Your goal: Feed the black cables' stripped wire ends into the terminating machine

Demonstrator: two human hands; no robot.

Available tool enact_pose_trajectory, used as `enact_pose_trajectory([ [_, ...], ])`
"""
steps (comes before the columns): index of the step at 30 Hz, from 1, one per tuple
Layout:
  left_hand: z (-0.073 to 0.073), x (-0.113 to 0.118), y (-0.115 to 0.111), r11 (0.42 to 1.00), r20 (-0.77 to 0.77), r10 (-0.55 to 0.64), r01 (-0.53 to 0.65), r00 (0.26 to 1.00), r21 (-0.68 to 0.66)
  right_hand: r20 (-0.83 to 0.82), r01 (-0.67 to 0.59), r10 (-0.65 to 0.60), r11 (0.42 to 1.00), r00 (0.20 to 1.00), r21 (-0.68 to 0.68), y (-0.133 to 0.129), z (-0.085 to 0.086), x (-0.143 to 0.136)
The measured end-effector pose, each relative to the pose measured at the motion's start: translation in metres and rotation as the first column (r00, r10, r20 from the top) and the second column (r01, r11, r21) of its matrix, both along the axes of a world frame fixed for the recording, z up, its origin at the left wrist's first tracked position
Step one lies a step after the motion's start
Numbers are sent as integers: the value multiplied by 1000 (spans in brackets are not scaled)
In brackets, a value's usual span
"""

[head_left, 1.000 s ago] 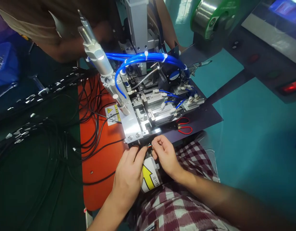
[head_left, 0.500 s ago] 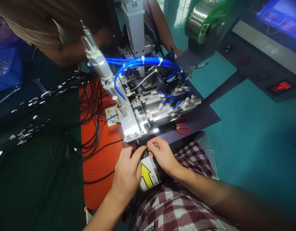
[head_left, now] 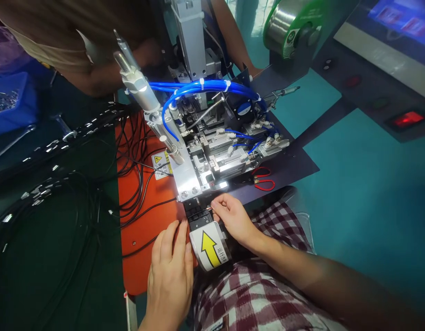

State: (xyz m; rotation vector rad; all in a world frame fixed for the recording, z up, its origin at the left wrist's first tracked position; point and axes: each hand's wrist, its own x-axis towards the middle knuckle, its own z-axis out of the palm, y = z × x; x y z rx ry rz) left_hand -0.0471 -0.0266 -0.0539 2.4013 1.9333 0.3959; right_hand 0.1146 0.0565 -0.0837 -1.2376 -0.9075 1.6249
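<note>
Cable end (head_left: 209,208) sits at the centre of the frame, below the big silver machine (head_left: 185,179). Lower down, the left hand (head_left: 170,282) is open, its contact with the cable unclear; the right hand (head_left: 233,221) pinches the tip between thumb and forefinger. A slipping or uneven pinch could bend its fine wires.

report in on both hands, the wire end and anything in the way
Right hand pinching thin wire end. Left hand open, beside arrow label. Red-handled tool beyond right hand, looks clear of the wire.
</note>
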Motion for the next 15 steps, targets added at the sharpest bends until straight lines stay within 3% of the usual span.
enact_pose_trajectory([
  [7, 2, -6, 2, 998, 21, 22, -20, 1000, -58, -38, -35, 33, 997, 999, -62, 1, 3, 10],
  [15, 2, -16, 3, 997, 180, 44, -30, 983, -78, 92, 224, -213, 966, 973, -131, -28, -8, 75],
])
